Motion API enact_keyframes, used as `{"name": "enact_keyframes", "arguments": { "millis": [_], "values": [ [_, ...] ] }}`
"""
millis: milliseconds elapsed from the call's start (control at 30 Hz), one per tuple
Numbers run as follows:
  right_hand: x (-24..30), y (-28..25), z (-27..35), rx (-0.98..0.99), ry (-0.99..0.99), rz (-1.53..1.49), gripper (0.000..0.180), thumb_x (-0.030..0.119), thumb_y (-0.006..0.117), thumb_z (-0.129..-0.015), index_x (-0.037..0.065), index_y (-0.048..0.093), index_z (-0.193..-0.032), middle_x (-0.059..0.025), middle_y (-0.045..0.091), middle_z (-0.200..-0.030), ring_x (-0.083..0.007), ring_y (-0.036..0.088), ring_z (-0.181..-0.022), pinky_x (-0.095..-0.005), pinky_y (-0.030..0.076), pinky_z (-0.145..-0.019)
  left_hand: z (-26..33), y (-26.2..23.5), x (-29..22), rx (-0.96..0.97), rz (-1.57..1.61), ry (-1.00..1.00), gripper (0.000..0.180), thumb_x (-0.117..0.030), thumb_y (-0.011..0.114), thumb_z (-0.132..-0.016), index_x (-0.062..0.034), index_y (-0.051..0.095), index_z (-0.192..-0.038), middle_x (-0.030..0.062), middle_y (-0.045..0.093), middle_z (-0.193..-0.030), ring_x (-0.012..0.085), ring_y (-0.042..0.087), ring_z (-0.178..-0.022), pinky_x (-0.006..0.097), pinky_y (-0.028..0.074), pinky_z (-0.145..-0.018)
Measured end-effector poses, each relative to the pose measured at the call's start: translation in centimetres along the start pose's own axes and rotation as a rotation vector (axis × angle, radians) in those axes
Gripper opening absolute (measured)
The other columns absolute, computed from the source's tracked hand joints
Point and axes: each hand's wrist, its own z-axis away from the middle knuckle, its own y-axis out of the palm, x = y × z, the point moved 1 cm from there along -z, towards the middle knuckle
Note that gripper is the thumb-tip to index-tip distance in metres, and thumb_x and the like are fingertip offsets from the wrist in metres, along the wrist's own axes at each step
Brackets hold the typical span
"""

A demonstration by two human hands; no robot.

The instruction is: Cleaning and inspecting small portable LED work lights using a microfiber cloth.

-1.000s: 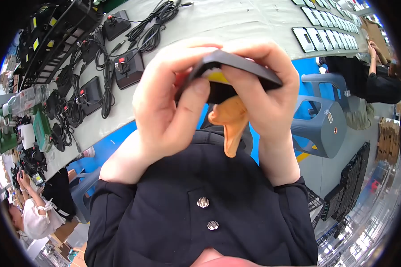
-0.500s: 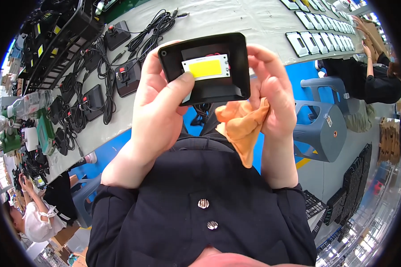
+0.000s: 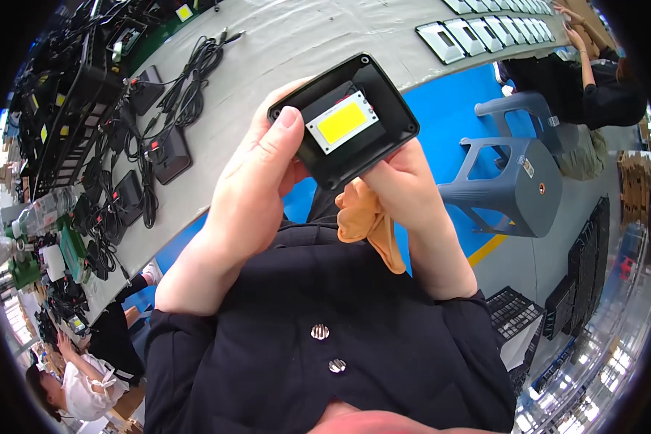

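Note:
My left hand grips a black, square-rimmed lamp housing, its thumb over the rim at the near left corner. Inside the open housing lies a white LED plate with a yellow panel, a bit of red wire at its far edge. The housing is tilted, its right side raised. My right hand is at the housing's lower right edge, fingers mostly hidden behind it. An orange cloth hangs from that hand in folds; how the fingers clasp it is hidden.
On the grey table at left lie black lamp units with coiled cables. White frames stand in rows at the far right. Beyond the table's right edge are blue-grey stools and a co-worker. Another person works at lower left.
The housing has turned anticlockwise, its right side now higher. My right hand has gone from beside the housing to under its lower right edge, with the orange cloth. The view has shifted slightly.

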Motion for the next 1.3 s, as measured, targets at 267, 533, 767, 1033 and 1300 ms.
{"name": "enact_keyframes", "arguments": {
  "millis": [267, 533, 767, 1033, 1300],
  "values": [
    [4.4, -4.7, 1.6, -0.393, -0.335, -0.284, 0.021, 0.0, 0.048, -0.083, 0.005, 0.047, -0.103, -0.0026, 0.046, -0.085, -0.0108, 0.056, -0.074, -0.0271, 0.051, -0.059, -2.2, 0.5, 2.0, 0.013, -0.141, 0.034, 0.045, -0.023, 0.037, -0.101, -0.003, 0.031, -0.141, 0.011, 0.05, -0.13, 0.0212, 0.052, -0.117, 0.034, 0.042, -0.098],
    [3.6, -1.2, -0.4, -0.295, -0.582, 0.861, 0.009, -0.002, 0.067, -0.081, 0.002, 0.064, -0.088, -0.0043, 0.066, -0.083, -0.0069, 0.061, -0.073, -0.0198, 0.048, -0.061, -2.8, 2.3, 3.3, 0.0, 0.016, 0.016, 0.043, -0.021, 0.037, -0.101, -0.0059, 0.033, -0.141, 0.0083, 0.051, -0.13, 0.0126, 0.052, -0.113, 0.025, 0.044, -0.087],
    [5.0, -7.2, 3.3, -0.41, -0.402, 0.167, 0.025, -0.003, 0.049, -0.088, 0.003, 0.052, -0.111, -0.0056, 0.053, -0.102, -0.005, 0.053, -0.081, -0.0196, 0.045, -0.073, -3.5, 2.3, 2.9, 0.061, 0.18, -0.136, 0.041, -0.029, 0.033, -0.101, -0.0035, 0.039, -0.133, 0.0111, 0.054, -0.123, 0.0225, 0.054, -0.115, 0.037, 0.046, -0.094],
    [-0.9, -8.0, 3.8, -0.362, -0.115, 0.27, 0.015, 0.006, 0.058, -0.088, 0.0, 0.059, -0.102, -0.0005, 0.059, -0.079, -0.0045, 0.054, -0.07, -0.022, 0.044, -0.058, -7.1, 5.8, 5.9, 0.096, -0.198, -0.215, 0.041, -0.029, 0.04, -0.1, -0.0023, 0.047, -0.13, 0.0045, 0.058, -0.107, 0.0109, 0.052, -0.099, 0.028, 0.04, -0.09],
    [1.2, -11.3, 3.0, -0.456, -0.185, 0.0, 0.02, 0.013, 0.051, -0.096, -0.001, 0.06, -0.107, -0.0027, 0.059, -0.084, -0.0061, 0.049, -0.069, -0.0229, 0.043, -0.063, -13.0, 6.7, 5.3, 0.225, -0.736, 0.319, 0.048, -0.034, 0.043, -0.097, -0.0036, 0.045, -0.134, 0.0098, 0.05, -0.111, 0.0192, 0.048, -0.105, 0.031, 0.038, -0.091]
  ]
}}
